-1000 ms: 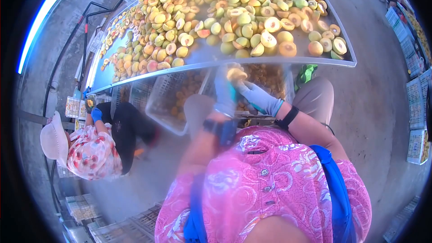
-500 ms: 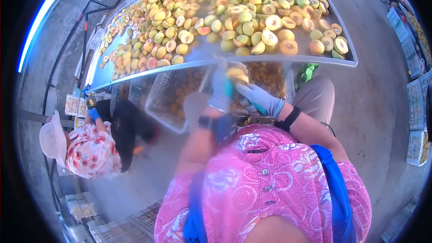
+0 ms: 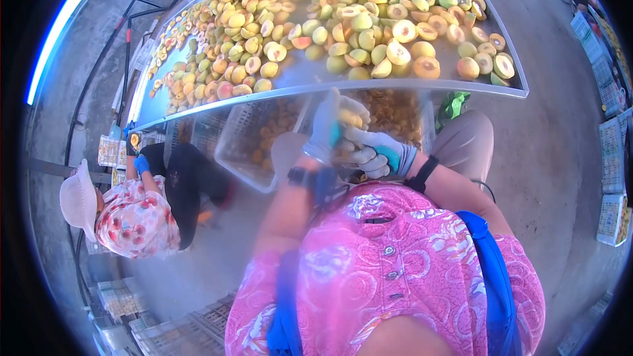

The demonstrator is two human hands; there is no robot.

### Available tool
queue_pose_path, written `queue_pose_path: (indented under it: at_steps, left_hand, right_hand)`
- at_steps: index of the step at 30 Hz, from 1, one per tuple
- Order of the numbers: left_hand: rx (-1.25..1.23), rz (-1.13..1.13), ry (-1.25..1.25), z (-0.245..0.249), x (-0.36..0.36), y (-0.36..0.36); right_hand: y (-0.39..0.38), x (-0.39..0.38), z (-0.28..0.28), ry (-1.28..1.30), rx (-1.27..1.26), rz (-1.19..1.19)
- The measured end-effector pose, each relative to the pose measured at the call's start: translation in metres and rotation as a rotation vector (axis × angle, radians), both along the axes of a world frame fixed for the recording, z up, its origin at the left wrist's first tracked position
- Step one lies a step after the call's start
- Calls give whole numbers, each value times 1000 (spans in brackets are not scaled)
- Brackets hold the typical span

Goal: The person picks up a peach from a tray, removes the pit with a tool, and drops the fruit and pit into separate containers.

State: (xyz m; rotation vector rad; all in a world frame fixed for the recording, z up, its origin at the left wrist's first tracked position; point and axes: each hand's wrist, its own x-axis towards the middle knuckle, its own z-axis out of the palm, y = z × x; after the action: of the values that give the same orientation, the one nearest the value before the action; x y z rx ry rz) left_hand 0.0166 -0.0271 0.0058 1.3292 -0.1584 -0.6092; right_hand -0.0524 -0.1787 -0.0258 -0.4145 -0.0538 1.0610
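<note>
Fabric of a pink floral shirt (image 3: 395,264) fills the nearest ground, with blue straps running over it. Just beyond, both hands meet below the near edge of the table (image 3: 290,82). The left hand (image 3: 326,126), gloved and blurred by motion, stands upright with its fingers closed against a small yellow-orange fruit (image 3: 349,118). The right hand (image 3: 381,150), in a glove with a teal patch, curls in from the other side and grips the same fruit. A dark watch (image 3: 304,175) sits on the left wrist and a black band (image 3: 422,173) on the right.

Judging by its look, the fruit is light and soft-fleshed, easy to bruise and slick once juice wets the gloves. It is best held gently around its flanks, either side of the seam.

Under the table, a pale slatted crate (image 3: 241,171) holds more fruit. On the tabletop, halved fruits (image 3: 402,29) lie crowded from the near edge to the far one, many cut side up.

Off the table's left end, a seated co-worker (image 3: 132,217) in a white hat wears a blue glove (image 3: 141,165).

No brand, label or writing can be read anywhere.
</note>
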Motion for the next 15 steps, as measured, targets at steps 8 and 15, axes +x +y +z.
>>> queue_pose_path:
  at_steps: [8,15]
  left_hand:
    - [-603,359,151,-28,35,40]
    - [653,718,-688,4,80,87]
  right_hand:
    - [-10,-3,0,107,474,62]
    - [-20,8,-40,95,439,-144]
